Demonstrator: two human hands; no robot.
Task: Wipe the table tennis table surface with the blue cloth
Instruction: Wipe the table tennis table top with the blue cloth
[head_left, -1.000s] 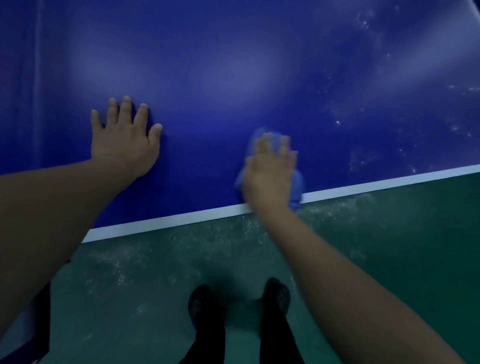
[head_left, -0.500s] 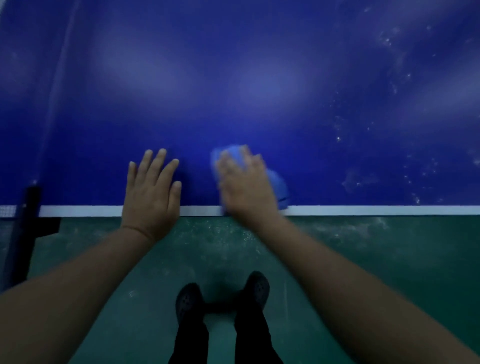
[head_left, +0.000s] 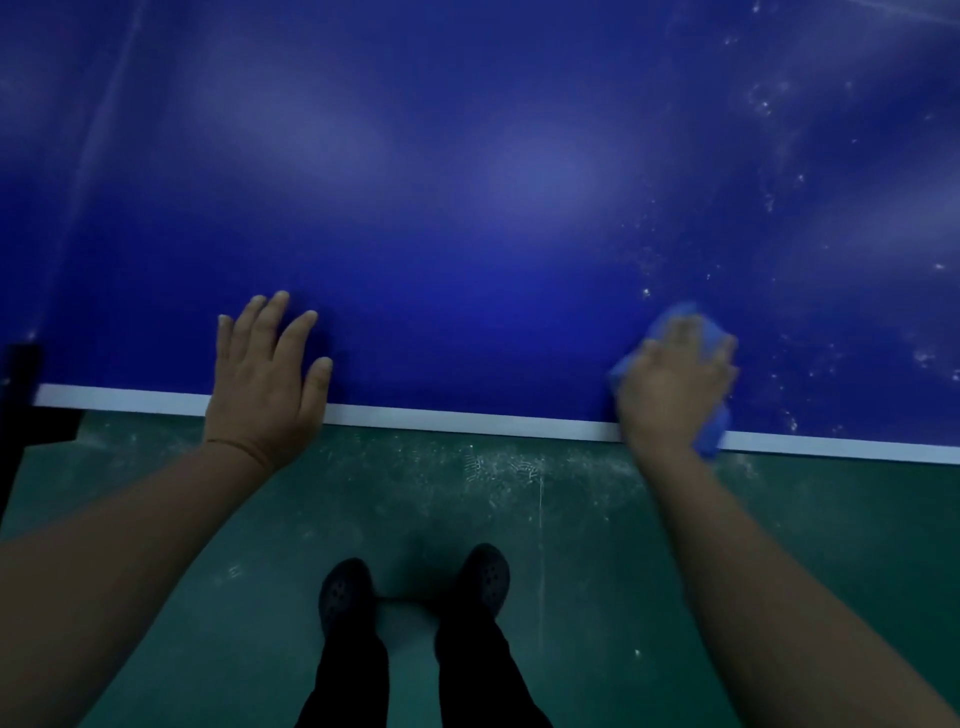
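I see my right hand (head_left: 675, 384) lying on top of the crumpled light-blue cloth (head_left: 714, 434), fingers bent down over it and pressing it onto the dark blue table tennis table surface (head_left: 467, 208); the hand is blurred, so I cannot tell how tightly the fingers curl; the cloth shows beyond the fingertips at the far side, at the thumb side, and under the heel of the hand, where it overlaps the white edge line (head_left: 441, 418) of the table; so the cloth sits beneath the palm, at the near edge, on the right part of the view; white dusty specks (head_left: 769, 197) dot the surface beyond and to the right of the cloth; my left hand (head_left: 265, 384) lies flat on the table, well apart from the cloth, fingers straight and spread, holding nothing, its wrist across the white line; below the edge I see the scuffed green floor (head_left: 519, 493) and my two dark perforated shoes (head_left: 415, 587).
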